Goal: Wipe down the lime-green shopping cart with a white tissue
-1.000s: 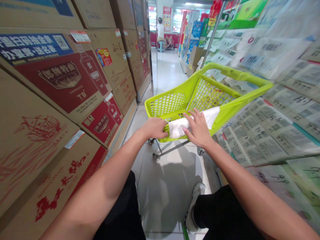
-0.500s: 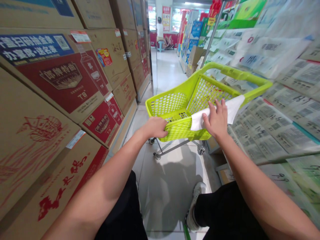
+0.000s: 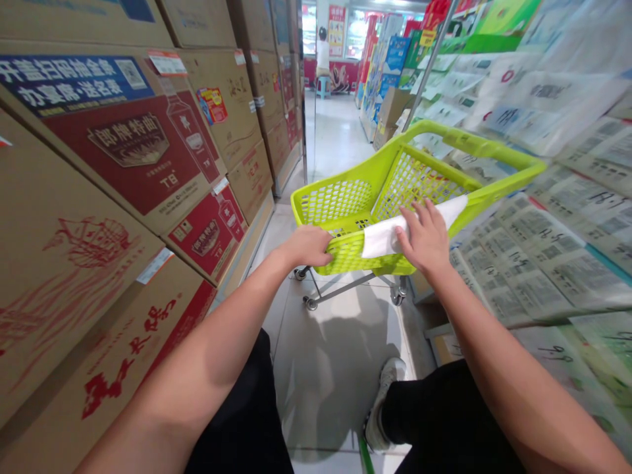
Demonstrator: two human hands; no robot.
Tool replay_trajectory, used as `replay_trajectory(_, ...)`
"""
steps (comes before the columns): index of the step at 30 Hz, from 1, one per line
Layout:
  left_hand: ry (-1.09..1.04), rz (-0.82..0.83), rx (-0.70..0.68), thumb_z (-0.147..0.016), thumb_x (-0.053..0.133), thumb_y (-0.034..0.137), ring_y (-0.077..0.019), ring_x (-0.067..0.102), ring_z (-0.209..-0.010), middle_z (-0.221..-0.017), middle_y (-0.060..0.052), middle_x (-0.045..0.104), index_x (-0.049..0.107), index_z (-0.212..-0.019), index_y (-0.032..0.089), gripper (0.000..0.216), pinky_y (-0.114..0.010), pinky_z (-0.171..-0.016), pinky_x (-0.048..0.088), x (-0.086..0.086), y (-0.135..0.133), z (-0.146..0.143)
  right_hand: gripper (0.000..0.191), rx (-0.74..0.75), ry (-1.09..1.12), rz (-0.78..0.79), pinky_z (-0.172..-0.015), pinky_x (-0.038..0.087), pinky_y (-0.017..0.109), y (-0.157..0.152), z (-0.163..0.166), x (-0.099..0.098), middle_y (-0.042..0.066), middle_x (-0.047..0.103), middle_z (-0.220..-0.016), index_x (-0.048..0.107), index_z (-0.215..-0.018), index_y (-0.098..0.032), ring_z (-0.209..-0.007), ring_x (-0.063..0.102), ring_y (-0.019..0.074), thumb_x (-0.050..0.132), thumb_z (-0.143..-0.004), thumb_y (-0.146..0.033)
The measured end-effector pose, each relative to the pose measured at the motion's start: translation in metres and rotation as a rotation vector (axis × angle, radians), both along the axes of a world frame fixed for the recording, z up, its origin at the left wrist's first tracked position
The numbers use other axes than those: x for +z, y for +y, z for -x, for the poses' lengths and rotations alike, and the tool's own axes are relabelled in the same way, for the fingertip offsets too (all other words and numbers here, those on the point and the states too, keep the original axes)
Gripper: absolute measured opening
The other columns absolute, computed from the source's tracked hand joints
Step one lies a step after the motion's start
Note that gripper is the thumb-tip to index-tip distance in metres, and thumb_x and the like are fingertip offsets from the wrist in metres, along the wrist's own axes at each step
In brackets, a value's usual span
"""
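A lime-green plastic shopping cart (image 3: 340, 187) stands in front of me, turned sideways, its basket holding nothing I can see. My left hand (image 3: 310, 246) is closed around the near left part of the basket's top rim. Further right along that rim, a white cloth (image 3: 380, 238) is draped over the edge. My right hand (image 3: 425, 238) grips the cloth against the rim, thumb on the near side and fingers reaching over the top. What lies under the palm is hidden.
Stacked cardboard boxes (image 3: 133, 138) wall the left side. On the right are piled packs (image 3: 538, 243) with handwritten prices. A metal pole (image 3: 432, 62) rises behind the cart. Far down the tiled aisle (image 3: 336, 128), a person (image 3: 322, 52) is by a blue stool (image 3: 323, 87).
The white cloth has slid left along the cart rim under my right hand, which moved slightly left. My left hand keeps its hold on the rim. The view shifted a little.
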State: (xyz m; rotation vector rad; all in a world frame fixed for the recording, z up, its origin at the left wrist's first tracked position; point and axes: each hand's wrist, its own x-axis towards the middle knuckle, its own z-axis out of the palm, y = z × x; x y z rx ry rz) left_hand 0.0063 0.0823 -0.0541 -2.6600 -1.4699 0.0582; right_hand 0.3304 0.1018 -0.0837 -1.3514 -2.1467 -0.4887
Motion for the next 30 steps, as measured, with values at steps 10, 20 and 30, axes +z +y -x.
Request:
replay_trajectory(10, -0.019, -0.028, -0.003, -0.082, 0.057, 0.044, -0.0331, 0.079, -0.086, -0.09, -0.016, 0.081, 0.08, -0.092, 0.016, 0.037, -0.035, -0.062, 0.045, -0.002, -0.001, -0.007, 0.066, 0.116, -0.098, 0.021, -0.13, 0.023, 0.059, -0.02, 0.051, 0.001, 0.019, 0.055, -0.158, 0.055, -0.155, -0.017, -0.157, 0.036, 0.0379, 0.042, -0.107, -0.06)
replay_trajectory(20, -0.007, -0.009, 0.001, -0.083, 0.057, 0.042, -0.0331, 0.079, -0.088, -0.091, -0.016, 0.081, 0.08, -0.095, 0.015, 0.037, -0.035, -0.064, 0.048, -0.001, -0.004, -0.009, 0.049, 0.052, -0.115, 0.029, -0.109, 0.034, 0.051, -0.006, 0.056, 0.015, 0.013, 0.073, -0.105, 0.074, -0.106, -0.02, -0.109, 0.056, 0.0331, 0.042, -0.106, -0.057)
replay_trajectory(30, 0.0, 0.032, -0.007, -0.082, 0.057, 0.035, -0.0345, 0.078, -0.088, -0.092, -0.017, 0.081, 0.081, -0.095, 0.016, 0.033, -0.036, -0.066, 0.05, 0.004, -0.005, -0.005, 0.055, -0.022, -0.047, 0.007, -0.093, 0.038, 0.051, 0.021, 0.023, 0.017, 0.014, 0.07, -0.09, 0.075, -0.095, -0.022, -0.097, 0.057, 0.034, 0.032, -0.107, -0.054)
